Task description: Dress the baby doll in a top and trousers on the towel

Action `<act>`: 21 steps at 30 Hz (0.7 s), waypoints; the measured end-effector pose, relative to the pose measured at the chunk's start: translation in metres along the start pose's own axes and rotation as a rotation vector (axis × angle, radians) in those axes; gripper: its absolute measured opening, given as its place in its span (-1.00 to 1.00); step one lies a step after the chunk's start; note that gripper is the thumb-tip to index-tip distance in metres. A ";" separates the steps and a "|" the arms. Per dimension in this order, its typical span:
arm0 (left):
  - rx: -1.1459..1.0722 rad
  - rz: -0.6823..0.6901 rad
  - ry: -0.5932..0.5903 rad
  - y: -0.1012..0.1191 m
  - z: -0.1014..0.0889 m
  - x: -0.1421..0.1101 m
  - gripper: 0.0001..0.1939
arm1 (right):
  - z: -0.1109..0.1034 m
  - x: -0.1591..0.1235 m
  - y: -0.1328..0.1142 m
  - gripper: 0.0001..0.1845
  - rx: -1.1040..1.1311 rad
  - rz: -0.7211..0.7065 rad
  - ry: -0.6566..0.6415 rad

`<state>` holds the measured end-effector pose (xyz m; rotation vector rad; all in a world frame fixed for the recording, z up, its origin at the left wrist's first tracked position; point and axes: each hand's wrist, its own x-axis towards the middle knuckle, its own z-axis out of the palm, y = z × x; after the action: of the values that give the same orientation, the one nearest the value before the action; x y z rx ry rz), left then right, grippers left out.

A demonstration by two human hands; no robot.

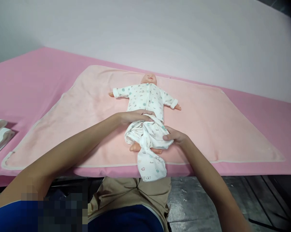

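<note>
Currently both hands are on the bunched white printed garment point(156, 130) at the doll's lower body. Left hand point(142, 116) lies over its upper edge by the doll's waist, fingers partly hidden in the folds; can't tell how tight the grip is. Right hand point(173, 134) pinches the cloth at the other side, thumb on top. Doll point(145, 98) is face up on the peach blanket point(196, 129), head away from the wearer, arms spread, wearing a white printed top with turned-back cuffs. Its feet poke out below the bunched cloth; one empty end of the garment hangs past the table point(22, 74) edge. Folded white cloth point(0, 137) sits on the pink table, far left.
</note>
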<state>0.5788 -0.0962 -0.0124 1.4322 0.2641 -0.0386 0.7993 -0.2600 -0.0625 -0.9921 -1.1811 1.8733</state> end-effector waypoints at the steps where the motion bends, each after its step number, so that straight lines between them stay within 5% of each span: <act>1: -0.021 0.004 -0.012 -0.001 -0.001 0.000 -0.61 | 0.000 0.001 0.003 -0.26 -0.009 0.038 -0.026; 7: 0.102 0.067 -0.071 0.002 -0.002 -0.001 -0.54 | 0.005 0.007 0.006 -0.19 -0.097 0.161 -0.076; 15: 0.290 0.076 -0.071 0.009 -0.004 -0.007 -0.50 | 0.020 -0.008 -0.016 -0.27 -0.167 -0.136 0.105; 21: 0.250 0.158 0.021 0.009 0.004 -0.005 -0.57 | 0.031 -0.004 -0.019 -0.19 -0.349 0.064 -0.046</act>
<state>0.5757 -0.0992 -0.0024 1.6989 0.1664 0.0753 0.7774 -0.2692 -0.0352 -1.1892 -1.5567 1.7813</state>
